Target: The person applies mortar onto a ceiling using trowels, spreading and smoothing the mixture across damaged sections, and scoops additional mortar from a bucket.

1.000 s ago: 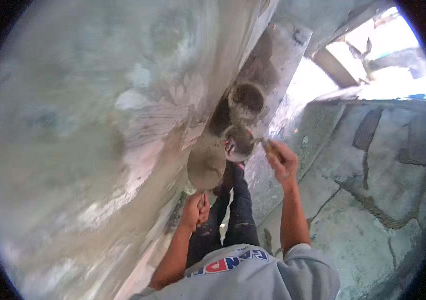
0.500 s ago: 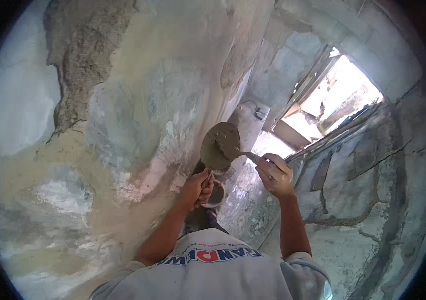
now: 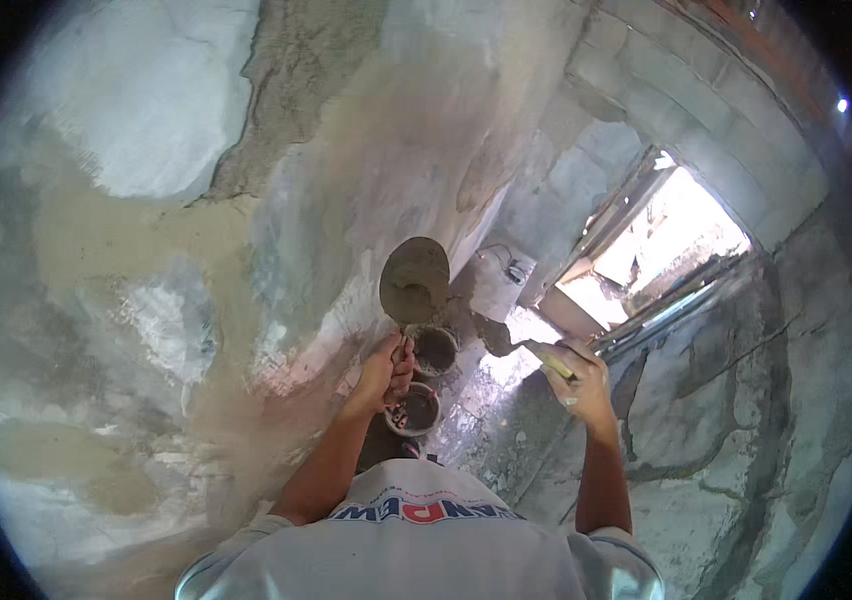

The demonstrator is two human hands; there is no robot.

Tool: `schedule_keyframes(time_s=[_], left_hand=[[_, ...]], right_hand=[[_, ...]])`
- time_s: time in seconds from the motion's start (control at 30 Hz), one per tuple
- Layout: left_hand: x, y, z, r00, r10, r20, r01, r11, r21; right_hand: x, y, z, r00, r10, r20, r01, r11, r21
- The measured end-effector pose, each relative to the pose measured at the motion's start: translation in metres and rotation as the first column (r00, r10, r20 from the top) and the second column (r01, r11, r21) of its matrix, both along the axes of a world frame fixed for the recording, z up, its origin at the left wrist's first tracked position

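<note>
My left hand [image 3: 386, 372] is closed round the handle of a round mortar hawk [image 3: 408, 268], whose grey face carries a smear of wet mortar near its lower right edge. To the right of it, a pointing trowel [image 3: 492, 335] is held apart from the hawk, with mortar on its blade. My right hand [image 3: 580, 380] grips the trowel's yellowish handle. Below the hawk, close to my left hand, stand two round buckets, a farther bucket [image 3: 455, 352] and a nearer bucket [image 3: 436, 414]. Dark grey material shows inside the farther one; the nearer one's contents are hard to make out.
A patchy, partly plastered wall [image 3: 146, 330] rises along my left, with a rough bare strip [image 3: 291, 95] higher up. Bright light enters through an opening [image 3: 661, 235] at the far right. Cracked block wall [image 3: 686, 400] lies to the right, and a dark cable [image 3: 514, 268] lies beyond the buckets.
The trowel has come off the hawk and moved right with mortar on it. Less mortar sits on the hawk, which has shifted slightly left. The view has tilted, showing both buckets more fully.
</note>
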State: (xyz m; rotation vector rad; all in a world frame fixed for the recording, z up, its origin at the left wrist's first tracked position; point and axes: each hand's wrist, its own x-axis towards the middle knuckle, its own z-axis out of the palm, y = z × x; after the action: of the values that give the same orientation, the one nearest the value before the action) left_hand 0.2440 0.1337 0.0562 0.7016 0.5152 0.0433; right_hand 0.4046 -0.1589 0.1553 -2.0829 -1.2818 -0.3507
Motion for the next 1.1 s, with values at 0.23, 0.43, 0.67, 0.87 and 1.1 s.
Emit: schedule_keyframes(time_s=[0.23, 0.43, 0.67, 0.87, 1.1], left_hand=[[-0.047, -0.005, -0.002, 0.982, 0.132, -0.135, -0.111, 0.982, 0.151], [-0.088, -0.004, 0.003, 0.962, 0.268, -0.06, -0.238, 0.922, 0.306], [-0.14, 0.001, 0.006, 0.934, 0.357, -0.012, -0.332, 0.88, 0.34], [-0.171, 0.004, 0.002, 0.895, 0.44, -0.065, -0.408, 0.87, 0.278], [-0.191, 0.005, -0.01, 0.884, 0.452, -0.116, -0.437, 0.889, 0.135]], right_hand=[[-0.041, 0.052, 0.024, 0.995, 0.104, 0.013, -0.104, 0.994, 0.036], [-0.053, 0.102, 0.024, 0.978, 0.204, 0.041, -0.205, 0.979, 0.014], [-0.089, 0.144, 0.023, 0.901, 0.378, 0.212, -0.371, 0.926, -0.071], [-0.121, 0.163, 0.009, 0.856, 0.471, 0.212, -0.456, 0.882, -0.121], [-0.128, 0.157, 0.017, 0.82, 0.544, 0.177, -0.499, 0.831, -0.246]])
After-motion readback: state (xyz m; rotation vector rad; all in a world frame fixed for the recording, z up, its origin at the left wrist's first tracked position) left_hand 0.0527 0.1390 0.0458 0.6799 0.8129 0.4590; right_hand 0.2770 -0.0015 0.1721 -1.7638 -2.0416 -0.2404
